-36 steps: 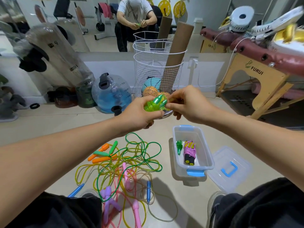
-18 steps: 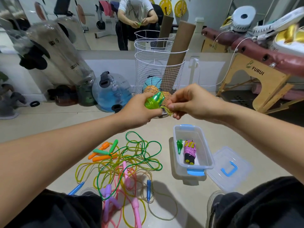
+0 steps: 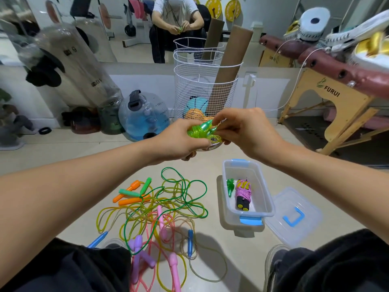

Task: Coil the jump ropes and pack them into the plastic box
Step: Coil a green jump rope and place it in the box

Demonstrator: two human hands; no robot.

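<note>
Hands meet at chest height above the floor: the left hand (image 3: 179, 142) grips the coiled green jump rope (image 3: 201, 132) by its handles, arm stretched forward. The right hand (image 3: 248, 129) pinches the cord's loose end beside it, while the plastic box (image 3: 267, 199) sits open below, two bundles inside.

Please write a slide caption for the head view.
Both hands wind a green rope above the open box.
</note>
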